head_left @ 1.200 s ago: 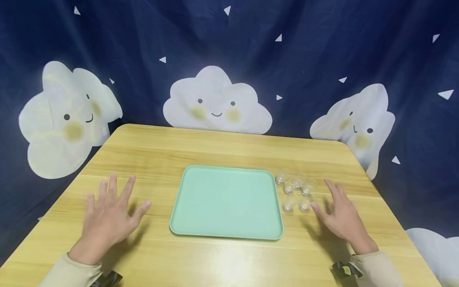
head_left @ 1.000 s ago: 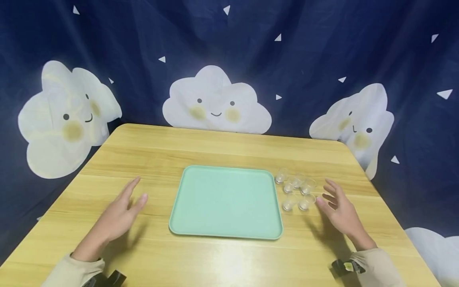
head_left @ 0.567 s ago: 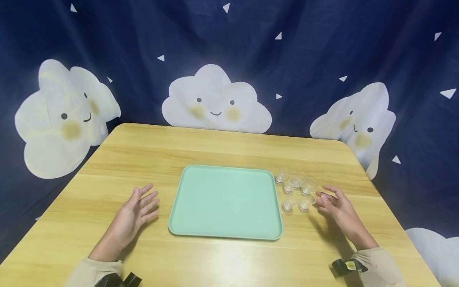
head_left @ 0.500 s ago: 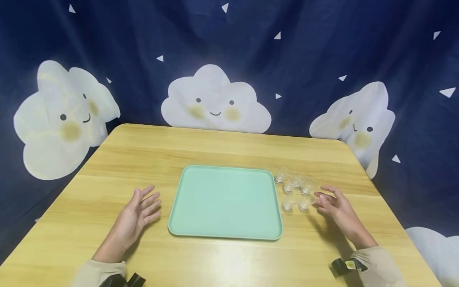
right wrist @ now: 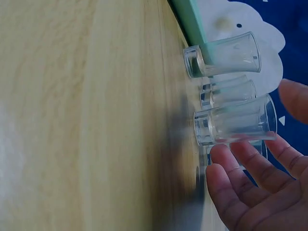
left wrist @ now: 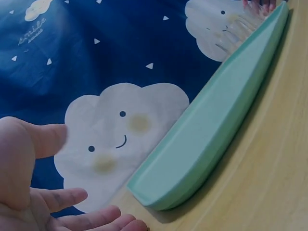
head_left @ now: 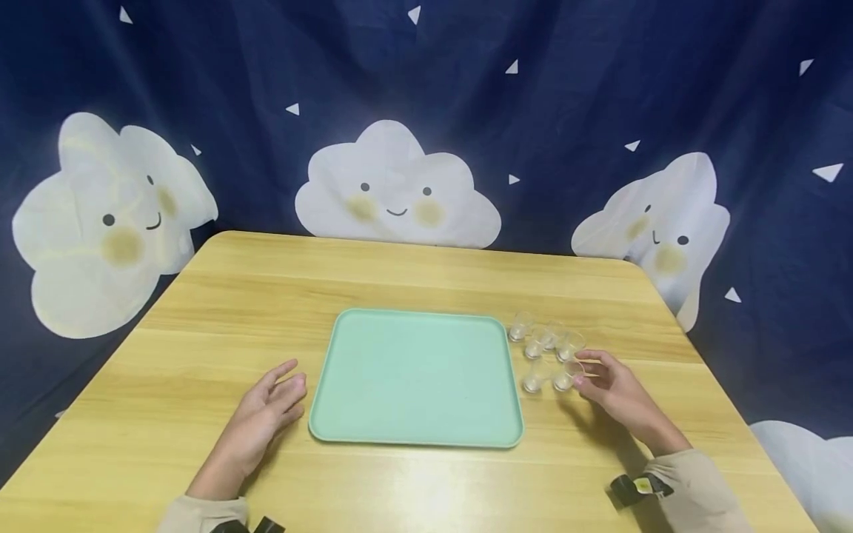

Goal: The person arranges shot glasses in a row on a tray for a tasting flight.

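Note:
Several clear shot glasses with thick bases stand upright in a cluster right of the mint-green tray (head_left: 416, 377). My right hand (head_left: 620, 396) is at the nearest right shot glass (head_left: 563, 379), thumb and fingers spread around its right side. In the right wrist view, the fingertips lie close beside that shot glass (right wrist: 236, 122), while the thumb (right wrist: 294, 100) stands apart from its rim; whether a finger touches it I cannot tell. My left hand (head_left: 256, 422) hovers left of the tray, holding nothing, its fingers loosely bent.
The wooden table (head_left: 266, 296) extends around the tray and glasses. A dark blue curtain (head_left: 546, 104) with white smiling clouds hangs behind the far edge. Another shot glass (head_left: 533, 379) stands between the nearest right glass and the tray's right edge.
My left hand has moved right, toward the tray, and turned over from palm-down. My right hand has shifted left to the nearest glass, its thumb and fingers parting around it. The glasses stay put.

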Motion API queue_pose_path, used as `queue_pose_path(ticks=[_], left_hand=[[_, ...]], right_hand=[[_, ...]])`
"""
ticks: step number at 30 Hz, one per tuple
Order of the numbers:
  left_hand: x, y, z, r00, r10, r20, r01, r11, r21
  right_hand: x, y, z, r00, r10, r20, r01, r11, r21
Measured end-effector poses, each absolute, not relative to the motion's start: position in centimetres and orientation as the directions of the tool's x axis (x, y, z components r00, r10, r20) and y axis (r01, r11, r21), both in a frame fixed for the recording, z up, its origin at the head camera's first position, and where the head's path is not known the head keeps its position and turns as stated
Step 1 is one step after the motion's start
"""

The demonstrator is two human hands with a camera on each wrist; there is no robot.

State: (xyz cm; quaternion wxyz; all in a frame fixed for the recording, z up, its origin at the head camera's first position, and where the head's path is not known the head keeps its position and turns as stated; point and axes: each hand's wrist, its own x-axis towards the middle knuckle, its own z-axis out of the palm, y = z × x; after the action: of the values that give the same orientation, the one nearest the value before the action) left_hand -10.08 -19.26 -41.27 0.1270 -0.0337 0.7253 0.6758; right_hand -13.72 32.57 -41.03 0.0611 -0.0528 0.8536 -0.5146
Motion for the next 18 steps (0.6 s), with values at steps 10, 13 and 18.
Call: queue_pose_path(ticks=[10, 13, 18], left_hand=[[-9.84, -18.75, -42.05, -0.965, 0.130, -0.228, -0.211, 0.130, 0.969], [-9.90, -18.68, -41.99, -0.969, 0.136, -0.207, -0.186, 0.151, 0.971], [-9.95, -18.59, -42.04, -0.974, 0.141, -0.177, -0.148, 0.195, 0.970]], right_hand=[[-14.07, 32.17, -41.64, -0.989, -0.141, -0.035, -0.053, 0.571, -0.819], [-14.27, 32.17, -41.78, -0.989, -0.150, 0.003, -0.091, 0.585, -0.806], [-14.31, 32.12, -41.82, -0.987, -0.157, 0.016, -0.107, 0.590, -0.801]])
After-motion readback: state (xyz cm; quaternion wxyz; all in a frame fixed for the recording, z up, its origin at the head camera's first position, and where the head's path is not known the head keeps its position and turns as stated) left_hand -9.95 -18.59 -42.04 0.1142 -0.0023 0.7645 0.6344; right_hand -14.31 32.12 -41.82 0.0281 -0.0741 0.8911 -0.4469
